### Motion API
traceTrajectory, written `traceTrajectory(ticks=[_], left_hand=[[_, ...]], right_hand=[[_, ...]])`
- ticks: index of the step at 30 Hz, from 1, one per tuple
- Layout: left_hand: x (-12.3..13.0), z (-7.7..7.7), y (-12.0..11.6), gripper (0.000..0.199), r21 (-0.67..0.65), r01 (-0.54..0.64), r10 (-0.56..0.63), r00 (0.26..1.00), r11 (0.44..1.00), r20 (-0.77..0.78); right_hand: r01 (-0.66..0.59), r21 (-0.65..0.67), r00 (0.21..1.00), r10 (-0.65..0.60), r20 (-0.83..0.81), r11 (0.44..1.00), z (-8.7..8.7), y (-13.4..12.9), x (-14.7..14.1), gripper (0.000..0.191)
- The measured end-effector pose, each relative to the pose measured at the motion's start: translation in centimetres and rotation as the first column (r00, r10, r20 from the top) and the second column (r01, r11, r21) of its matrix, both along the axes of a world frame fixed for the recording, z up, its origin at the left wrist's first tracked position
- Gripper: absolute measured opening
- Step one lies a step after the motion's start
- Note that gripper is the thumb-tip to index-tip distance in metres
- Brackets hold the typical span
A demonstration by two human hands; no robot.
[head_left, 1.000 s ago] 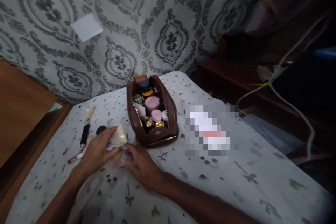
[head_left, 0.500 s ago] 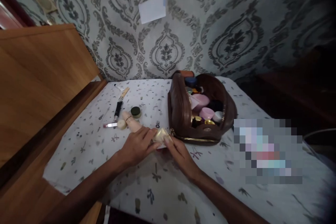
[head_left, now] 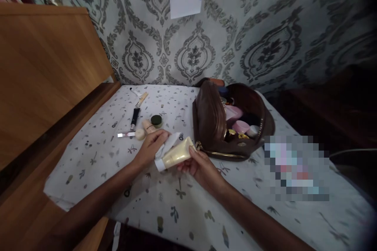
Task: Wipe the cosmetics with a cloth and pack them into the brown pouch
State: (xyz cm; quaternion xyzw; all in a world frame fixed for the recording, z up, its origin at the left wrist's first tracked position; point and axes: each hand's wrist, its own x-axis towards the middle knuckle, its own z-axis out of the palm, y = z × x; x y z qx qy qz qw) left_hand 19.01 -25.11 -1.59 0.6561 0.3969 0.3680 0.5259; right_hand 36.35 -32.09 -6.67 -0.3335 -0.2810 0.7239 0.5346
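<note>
A pale gold squeeze tube (head_left: 179,154) with a white cap is tilted over the table, its flat end between the fingers of my right hand (head_left: 203,166). My left hand (head_left: 152,147) is closed on a white cloth or tissue (head_left: 169,144), which lies against the tube's far side. Just beyond that hand are a beige tube (head_left: 148,126), a small cream-coloured round piece (head_left: 139,134) and a jar with a dark green lid (head_left: 156,120). An open brown cosmetic bag (head_left: 207,125) stands beyond my right hand, with pink, white and gold-topped containers inside.
On the left of the white patterned tablecloth (head_left: 97,168) lie a black tube (head_left: 135,117), a clear slim tube (head_left: 126,135) and a tan-handled brush-like item (head_left: 143,98). A wooden panel (head_left: 53,55) rises at the left. A blurred-out patch (head_left: 297,168) covers something at the right.
The gold tube has turned into plain view, with its cap toward the lower left. My hands have moved slightly apart, and the white cloth shows more. The camera view has shifted a little.
</note>
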Motion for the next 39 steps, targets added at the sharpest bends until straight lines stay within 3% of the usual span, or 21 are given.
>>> traceTrajectory(ticks=[2,6,13,18,21,24,28,33,36,39], left_hand=[[-0.1,-0.4,-0.2,0.045,0.008,-0.046,0.046,0.999,0.999,0.011],[-0.4,-0.6,-0.7,0.042,0.223,-0.114,0.129,0.990,0.968,-0.051],[-1.1,-1.8,-0.9,0.051,0.554,-0.038,0.187,0.958,0.832,-0.216],[-0.9,-2.5,-0.6,0.047,0.544,-0.137,0.314,0.917,0.828,-0.247],[-1.1,-2.3,-0.2,0.045,0.511,-0.148,0.326,0.903,0.847,-0.280],[-1.6,-2.1,0.2,0.043,0.516,-0.133,0.332,0.889,0.846,-0.315],[-1.9,-2.1,0.6,0.038,0.604,-0.099,0.338,0.894,0.791,-0.295],[-2.3,-2.1,0.7,0.032,0.640,-0.032,0.270,0.922,0.767,-0.277],[-2.6,-1.9,0.7,0.030,0.631,-0.017,0.251,0.925,0.775,-0.284],[-2.9,-1.7,0.8,0.033,0.664,0.021,0.282,0.895,0.747,-0.347]], right_hand=[[0.036,-0.048,0.997,-0.039,-0.064,0.998,0.1,0.1,-0.4,0.044],[0.091,-0.116,0.981,-0.109,-0.163,0.989,-0.1,0.4,-1.2,0.047],[0.142,-0.142,0.950,-0.175,-0.258,0.980,-0.2,0.6,-1.5,0.049],[0.117,-0.088,0.966,-0.134,-0.220,0.989,0.0,0.3,-1.0,0.050],[0.101,-0.011,0.986,-0.102,-0.136,0.995,0.1,0.2,-0.8,0.045],[0.063,0.022,0.996,-0.062,-0.068,0.998,-0.1,0.2,-0.7,0.041],[0.030,0.011,0.998,-0.030,-0.048,0.999,-0.1,0.3,-0.6,0.042],[0.041,0.012,0.999,-0.042,0.004,0.999,0.3,0.1,-0.7,0.065],[0.015,0.005,0.999,-0.015,0.037,1.000,0.8,-0.1,-0.7,0.054],[0.022,-0.017,0.999,-0.021,0.047,1.000,1.3,-0.2,-0.6,0.051]])
